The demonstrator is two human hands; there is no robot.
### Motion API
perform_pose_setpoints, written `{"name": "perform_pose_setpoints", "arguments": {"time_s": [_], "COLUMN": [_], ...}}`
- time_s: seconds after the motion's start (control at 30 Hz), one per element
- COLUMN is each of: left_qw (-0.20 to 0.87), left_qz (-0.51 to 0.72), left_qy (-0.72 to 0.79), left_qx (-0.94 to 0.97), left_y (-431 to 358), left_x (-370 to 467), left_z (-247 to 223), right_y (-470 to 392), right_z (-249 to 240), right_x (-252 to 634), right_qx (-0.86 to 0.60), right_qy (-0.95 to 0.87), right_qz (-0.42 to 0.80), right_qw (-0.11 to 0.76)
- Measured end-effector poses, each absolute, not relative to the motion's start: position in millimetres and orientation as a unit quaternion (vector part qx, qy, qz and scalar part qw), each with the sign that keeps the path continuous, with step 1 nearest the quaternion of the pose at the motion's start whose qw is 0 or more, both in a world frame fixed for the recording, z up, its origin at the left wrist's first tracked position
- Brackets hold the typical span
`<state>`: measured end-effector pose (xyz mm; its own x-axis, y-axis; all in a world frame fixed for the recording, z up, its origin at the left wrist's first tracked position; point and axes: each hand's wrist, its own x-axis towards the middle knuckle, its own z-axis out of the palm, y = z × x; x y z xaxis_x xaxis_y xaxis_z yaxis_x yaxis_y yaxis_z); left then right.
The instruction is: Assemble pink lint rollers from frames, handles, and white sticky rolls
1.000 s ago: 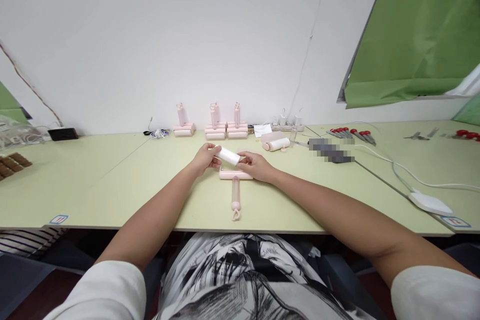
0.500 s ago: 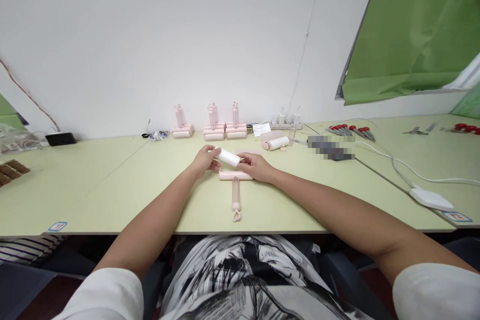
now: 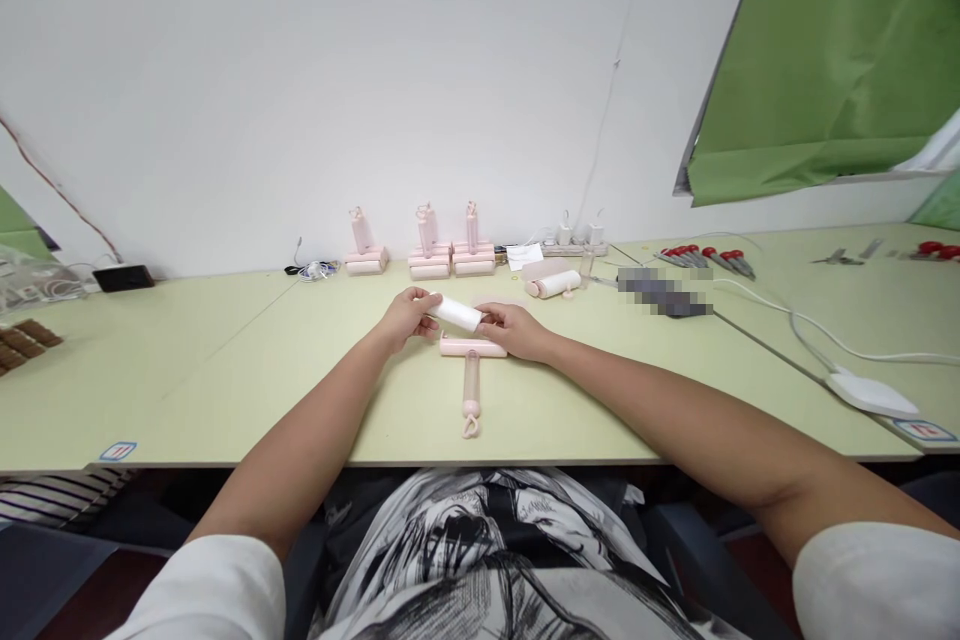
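A white lint roller refill (image 3: 456,313) is held slightly tilted above the table between my two hands. My left hand (image 3: 409,318) is closed on its left end, thumb on top. At the other end, my right hand (image 3: 514,331) pinches it with closed fingers. Just below lies a pink lint roller handle (image 3: 471,385) with a crosswise pink head and a loop at its near end. My right fingers are close to the head's right end; whether they touch it I cannot tell. A pale translucent cover, partly hidden, lies behind the right hand.
Several pink lint rollers (image 3: 430,265) stand along the wall. Another white roll (image 3: 559,284) lies back right near a white paper (image 3: 523,255) and a power strip (image 3: 574,248). Red-handled tools (image 3: 686,257), a white cable and a white flat device (image 3: 874,393) are right. A black device (image 3: 124,277) stands left.
Both hands keep hold of the white refill in nearly the same place. The view has shifted very slightly.
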<state>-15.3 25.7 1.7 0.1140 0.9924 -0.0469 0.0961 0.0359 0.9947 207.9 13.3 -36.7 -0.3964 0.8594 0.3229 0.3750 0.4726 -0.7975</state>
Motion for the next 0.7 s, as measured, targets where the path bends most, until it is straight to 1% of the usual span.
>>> {"name": "perform_pose_setpoints", "arguments": {"time_s": [0.27,0.5,0.7], "left_qw": [0.524,0.522,0.521], "left_qz": [0.419,0.413,0.409], "left_qy": [0.501,0.51,0.508], "left_qx": [0.547,0.545,0.55], "left_y": [27.7,24.1,20.2], "left_x": [-17.5,-13.3,-12.2], "left_z": [-0.1,1.7,5.1], "right_y": [15.1,11.0,8.8], "right_z": [-39.7,-37.0,-35.5], "right_x": [209.5,209.5,209.3], "right_qx": [-0.387,-0.414,-0.401], "right_qy": [-0.764,-0.754,-0.756], "right_qz": [0.358,0.342,0.346], "right_qw": [0.373,0.379,0.386]}}
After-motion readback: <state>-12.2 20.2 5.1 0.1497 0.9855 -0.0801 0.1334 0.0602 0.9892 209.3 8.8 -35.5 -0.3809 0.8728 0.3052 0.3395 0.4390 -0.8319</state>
